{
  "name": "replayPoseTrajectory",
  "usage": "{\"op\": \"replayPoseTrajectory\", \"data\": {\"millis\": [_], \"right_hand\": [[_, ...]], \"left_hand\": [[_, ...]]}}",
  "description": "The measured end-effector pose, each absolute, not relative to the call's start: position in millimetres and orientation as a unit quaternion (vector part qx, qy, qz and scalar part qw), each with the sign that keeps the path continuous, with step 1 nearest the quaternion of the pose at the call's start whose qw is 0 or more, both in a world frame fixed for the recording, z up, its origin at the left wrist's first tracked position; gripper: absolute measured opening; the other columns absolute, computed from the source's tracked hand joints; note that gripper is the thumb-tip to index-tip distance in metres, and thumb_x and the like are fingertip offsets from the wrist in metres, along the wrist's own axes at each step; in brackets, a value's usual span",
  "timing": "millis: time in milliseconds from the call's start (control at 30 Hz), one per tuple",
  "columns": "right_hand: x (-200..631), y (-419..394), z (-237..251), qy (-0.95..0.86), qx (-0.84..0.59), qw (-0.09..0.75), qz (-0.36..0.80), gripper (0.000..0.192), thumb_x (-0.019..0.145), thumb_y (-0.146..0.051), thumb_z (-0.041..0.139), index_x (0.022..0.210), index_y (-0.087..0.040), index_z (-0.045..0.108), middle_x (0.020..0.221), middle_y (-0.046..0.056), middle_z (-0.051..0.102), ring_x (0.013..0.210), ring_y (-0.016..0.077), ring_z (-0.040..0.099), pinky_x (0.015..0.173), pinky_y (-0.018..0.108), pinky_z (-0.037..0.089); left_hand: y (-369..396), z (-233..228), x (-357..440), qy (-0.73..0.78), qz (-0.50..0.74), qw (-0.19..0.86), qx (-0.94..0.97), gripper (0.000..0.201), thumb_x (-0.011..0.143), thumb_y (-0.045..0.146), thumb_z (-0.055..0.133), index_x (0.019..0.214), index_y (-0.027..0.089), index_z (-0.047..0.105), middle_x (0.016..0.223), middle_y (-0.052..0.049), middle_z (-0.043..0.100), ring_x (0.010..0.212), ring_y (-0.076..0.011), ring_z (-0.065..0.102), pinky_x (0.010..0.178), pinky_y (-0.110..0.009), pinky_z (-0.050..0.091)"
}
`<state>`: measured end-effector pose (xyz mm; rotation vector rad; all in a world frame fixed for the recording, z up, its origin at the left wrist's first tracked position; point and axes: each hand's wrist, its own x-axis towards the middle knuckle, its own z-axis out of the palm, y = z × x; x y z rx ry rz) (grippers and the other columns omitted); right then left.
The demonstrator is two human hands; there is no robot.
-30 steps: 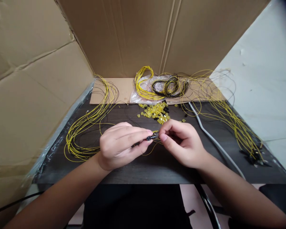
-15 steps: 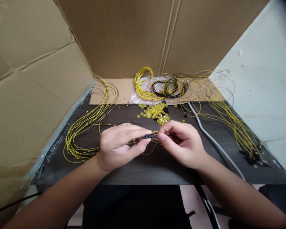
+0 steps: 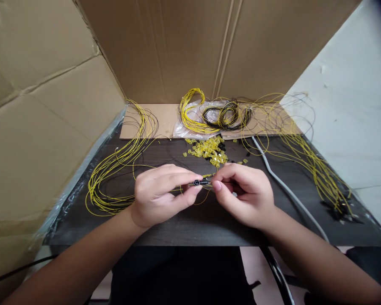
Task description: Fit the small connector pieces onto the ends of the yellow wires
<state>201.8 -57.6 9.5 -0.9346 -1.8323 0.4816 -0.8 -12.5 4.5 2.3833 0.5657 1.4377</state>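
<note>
Between thumb and fingers, my left hand (image 3: 163, 188) grips a small black connector (image 3: 197, 182) whose round hollow end faces me. A thin black stem runs from it toward my right hand (image 3: 246, 192). The thumb and index finger of that hand are pinched together on what looks like a thin wire by the stem; the fingers hide most of it. Behind my hands, yellow wires (image 3: 95, 186) and dark ones curve in a loose bundle across the left side of the tabletop. Just beyond my fingertips lies a pile of small translucent yellow pieces (image 3: 209, 148), with black pieces mixed in.
Coiled yellow wire (image 3: 186, 116) and coiled black wire (image 3: 220, 120) rest on a plastic bag at the back. At right, another wire bundle (image 3: 320, 173) ends in black connectors (image 3: 343, 209). A grey cable (image 3: 282, 188) crosses the table (image 3: 184, 233). Cardboard (image 3: 178, 51) walls the back.
My right hand has shifted very slightly to the right, its thumb a little farther from the connector. My left hand keeps its hold on the connector. The whole view has moved slightly.
</note>
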Motion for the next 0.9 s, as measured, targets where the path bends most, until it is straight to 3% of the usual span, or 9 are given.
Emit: {"op": "replayPoseTrajectory", "data": {"millis": [233, 433, 900], "right_hand": [[202.9, -56.4, 7.7, -0.769, -0.370, 0.493, 0.170, 0.009, 0.085, -0.013, 0.064, 0.092, -0.017, 0.061, 0.066, -0.002, 0.054, 0.055, 0.0074, 0.045, 0.053, 0.022, 0.038], [203.8, -55.6, 8.3, -0.780, -0.355, 0.490, 0.158, 0.008, 0.084, -0.011, 0.063, 0.091, -0.016, 0.061, 0.063, -0.003, 0.050, 0.055, 0.0076, 0.042, 0.054, 0.022, 0.036], [204.9, -54.1, 7.7, -0.795, -0.349, 0.476, 0.136, 0.007, 0.090, -0.012, 0.061, 0.095, -0.017, 0.062, 0.071, 0.001, 0.061, 0.058, 0.0087, 0.048, 0.055, 0.022, 0.040]], "left_hand": [[-12.6, 6.8, 1.2, 0.202, 0.501, 0.152, 0.828, 0.017, 0.078, 0.014, 0.073, 0.094, 0.019, 0.072, 0.078, -0.003, 0.075, 0.065, -0.0118, 0.068, 0.063, -0.023, 0.057], [-12.8, 7.0, 0.8, 0.198, 0.496, 0.159, 0.831, 0.017, 0.079, 0.015, 0.073, 0.095, 0.021, 0.072, 0.080, -0.003, 0.076, 0.065, -0.0117, 0.068, 0.063, -0.023, 0.057], [-12.0, 7.3, -0.8, 0.205, 0.503, 0.168, 0.822, 0.017, 0.077, 0.011, 0.075, 0.093, 0.016, 0.073, 0.080, -0.003, 0.076, 0.069, -0.0109, 0.070, 0.066, -0.020, 0.057]]}}
